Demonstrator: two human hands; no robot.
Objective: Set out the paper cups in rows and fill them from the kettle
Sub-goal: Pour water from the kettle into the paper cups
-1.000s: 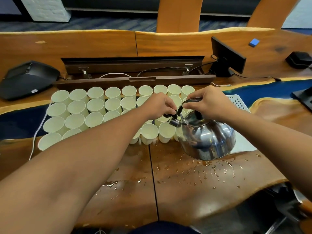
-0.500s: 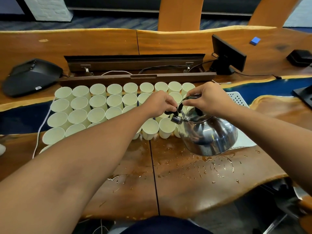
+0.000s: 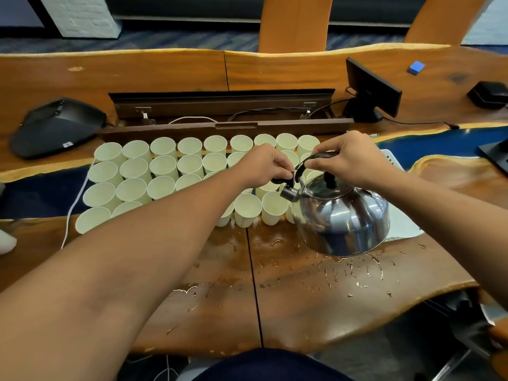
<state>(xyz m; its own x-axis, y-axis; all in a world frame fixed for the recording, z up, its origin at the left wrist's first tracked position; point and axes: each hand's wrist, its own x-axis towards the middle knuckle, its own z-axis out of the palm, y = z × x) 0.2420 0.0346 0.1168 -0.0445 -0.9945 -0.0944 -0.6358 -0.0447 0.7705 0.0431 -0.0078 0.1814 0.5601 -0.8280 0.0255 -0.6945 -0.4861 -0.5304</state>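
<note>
The kettle (image 3: 342,215) hangs right of centre in the frame, lifted above the wet desk (image 3: 302,292) and tipped with its spout (image 3: 289,193) toward the cups (image 3: 165,174). The right hand (image 3: 349,158) curls round the black handle (image 3: 310,159) at the top — its grip is closed on it. The left hand (image 3: 265,165) reaches in from the lower left and pinches the small black spout cap (image 3: 280,179) between thumb and fingertips, just above the spout. The cups stand upright in four rows across the middle of the frame, packed side by side, running from the left edge of the group to behind the kettle; the left forearm hides part of the near rows. The spout sits over the cup (image 3: 273,207) at the right end of the near row. Water drops and puddles (image 3: 351,270) lie on the desk below the kettle — some also near centre. A black device (image 3: 55,127) sits at upper left, a small monitor (image 3: 371,92) at upper right.
</note>
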